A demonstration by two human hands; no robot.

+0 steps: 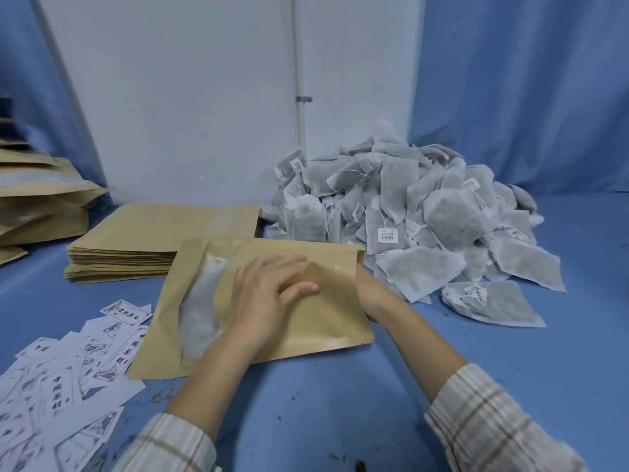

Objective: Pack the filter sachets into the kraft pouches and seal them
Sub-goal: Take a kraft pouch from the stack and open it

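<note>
Small packing workroom, hand-assembly type. Blue cloth covers work surface (340, 403) and drapes wall (527, 97) behind. Bulk heap of filter sachets (408, 212), neat stack of flat kraft pouches (143, 240), filled pouches piled at left (37, 202), loose printed labels (61, 386) scattered. Plain white panel (187, 97), pipe (299, 63).

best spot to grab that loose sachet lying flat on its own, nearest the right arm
Pinch the sachet by its flat crimped border at the near right corner, coming from the right. It lies flat and apart from the heap, so that thin edge is free, while the tag and string bunch at its left end.
</note>
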